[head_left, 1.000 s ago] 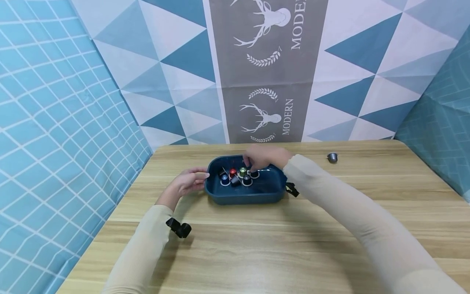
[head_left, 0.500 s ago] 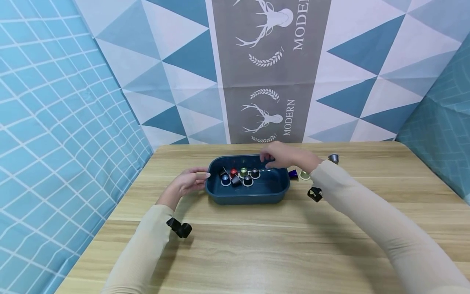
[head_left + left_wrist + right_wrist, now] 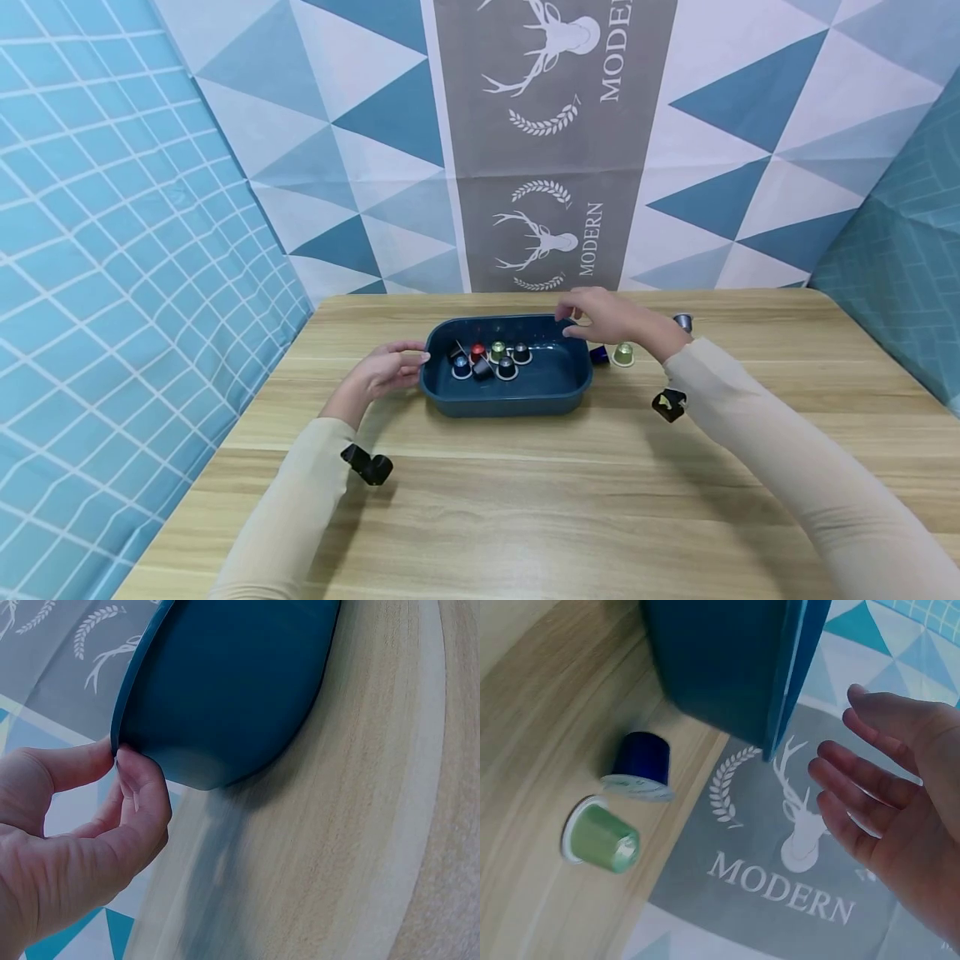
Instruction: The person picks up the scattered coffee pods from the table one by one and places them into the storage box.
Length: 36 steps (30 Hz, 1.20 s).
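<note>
A dark blue oblong tray (image 3: 504,406) stands on the wooden table, holding several coffee capsules, mostly toward its left half. Among them are a red capsule (image 3: 477,353), a blue capsule (image 3: 461,365) and a green capsule (image 3: 498,351). My left hand (image 3: 384,371) pinches the tray's left rim between thumb and fingers, as the left wrist view shows (image 3: 90,817). Over the tray's right end hovers my right hand (image 3: 607,317), fingers loosely bent and holding nothing. Outside the tray on the right lie a dark blue capsule (image 3: 641,765) and a light green capsule (image 3: 604,836).
A grey capsule (image 3: 683,322) sits farther right, partly behind the right wrist. The wooden table (image 3: 525,517) extends toward the front. A patterned cloth backdrop (image 3: 375,167) rises behind it, and a blue checked cloth (image 3: 112,250) hangs at the left.
My right hand has moved right and out from above the capsules in the tray, uncovering the blue and green capsules on the table. The left hand stays on the rim.
</note>
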Motion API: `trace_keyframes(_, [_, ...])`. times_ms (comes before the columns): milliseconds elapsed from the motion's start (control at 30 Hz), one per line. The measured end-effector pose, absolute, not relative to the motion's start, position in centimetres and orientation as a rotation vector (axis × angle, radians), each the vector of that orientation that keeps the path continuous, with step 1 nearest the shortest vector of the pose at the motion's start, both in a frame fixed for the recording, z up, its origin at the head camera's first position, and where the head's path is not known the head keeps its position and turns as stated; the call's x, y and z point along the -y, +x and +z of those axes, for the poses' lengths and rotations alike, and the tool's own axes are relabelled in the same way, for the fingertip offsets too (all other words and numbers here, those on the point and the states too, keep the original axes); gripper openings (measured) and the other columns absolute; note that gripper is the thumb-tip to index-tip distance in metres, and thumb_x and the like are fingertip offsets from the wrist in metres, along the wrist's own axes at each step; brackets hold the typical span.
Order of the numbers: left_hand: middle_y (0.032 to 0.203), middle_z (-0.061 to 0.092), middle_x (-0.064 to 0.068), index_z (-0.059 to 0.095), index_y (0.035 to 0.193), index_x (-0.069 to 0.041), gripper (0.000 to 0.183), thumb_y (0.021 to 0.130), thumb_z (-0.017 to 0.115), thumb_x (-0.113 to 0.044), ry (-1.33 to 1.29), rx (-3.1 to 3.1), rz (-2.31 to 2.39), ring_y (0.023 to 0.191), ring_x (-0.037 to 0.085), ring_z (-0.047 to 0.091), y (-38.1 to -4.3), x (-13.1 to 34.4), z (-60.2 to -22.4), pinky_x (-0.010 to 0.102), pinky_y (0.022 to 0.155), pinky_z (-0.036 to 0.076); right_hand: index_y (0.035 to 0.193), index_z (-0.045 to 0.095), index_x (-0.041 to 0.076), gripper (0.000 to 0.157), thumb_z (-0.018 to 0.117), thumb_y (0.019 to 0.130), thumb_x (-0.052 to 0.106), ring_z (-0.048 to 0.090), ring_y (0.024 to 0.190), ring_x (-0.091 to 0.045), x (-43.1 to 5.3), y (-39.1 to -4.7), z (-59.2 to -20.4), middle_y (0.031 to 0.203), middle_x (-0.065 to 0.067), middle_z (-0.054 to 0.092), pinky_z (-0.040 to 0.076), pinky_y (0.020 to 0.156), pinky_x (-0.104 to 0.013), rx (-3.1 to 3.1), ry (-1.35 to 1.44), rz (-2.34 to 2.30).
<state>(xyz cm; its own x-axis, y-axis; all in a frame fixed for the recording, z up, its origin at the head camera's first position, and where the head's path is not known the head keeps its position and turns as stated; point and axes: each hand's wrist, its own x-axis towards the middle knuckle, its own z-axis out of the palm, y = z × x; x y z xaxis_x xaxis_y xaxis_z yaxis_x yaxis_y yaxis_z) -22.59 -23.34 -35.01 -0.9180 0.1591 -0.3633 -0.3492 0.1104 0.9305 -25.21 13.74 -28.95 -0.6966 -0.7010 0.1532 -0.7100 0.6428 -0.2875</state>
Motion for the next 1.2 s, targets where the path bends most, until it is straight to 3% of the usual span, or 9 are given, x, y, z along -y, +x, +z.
trace_keyframes(267, [0.081,0.064,-0.004,0.041,0.134,0.000,0.043,0.095,0.056,-0.008,-0.181,-2.017,1.874,0.072,0.004,0.061,-22.6,23.3,-35.0,0.019,0.066,0.051,0.114,0.064,0.001,0.026,0.066,0.090,0.012,0.062,0.102,-0.031,-15.9,-25.4,-30.1,0.111,-0.014,0.065,0.051,0.090,-0.047,2.838,1.123,0.501])
trace_keyframes(867, [0.080,0.065,-0.005,0.043,0.134,-0.001,0.042,0.096,0.056,-0.008,-0.180,-2.007,1.878,0.072,0.004,0.062,-22.5,23.2,-34.9,0.019,0.066,0.051,0.111,0.063,-0.002,0.024,0.065,0.089,0.008,0.061,0.101,-0.034,-19.7,-26.0,-32.8,0.110,-0.018,0.066,0.051,0.089,-0.049,2.885,1.035,0.514])
trace_keyframes(1200, [0.081,0.065,-0.005,0.042,0.135,0.000,0.042,0.096,0.056,-0.008,-0.164,-2.000,1.882,0.072,0.003,0.062,-22.6,23.2,-34.9,0.018,0.066,0.051,0.104,0.066,0.000,0.019,0.067,0.086,0.006,0.065,0.091,-0.029,-21.0,-26.4,-34.2,0.101,-0.015,0.068,0.053,0.084,-0.047,2.885,1.024,0.536])
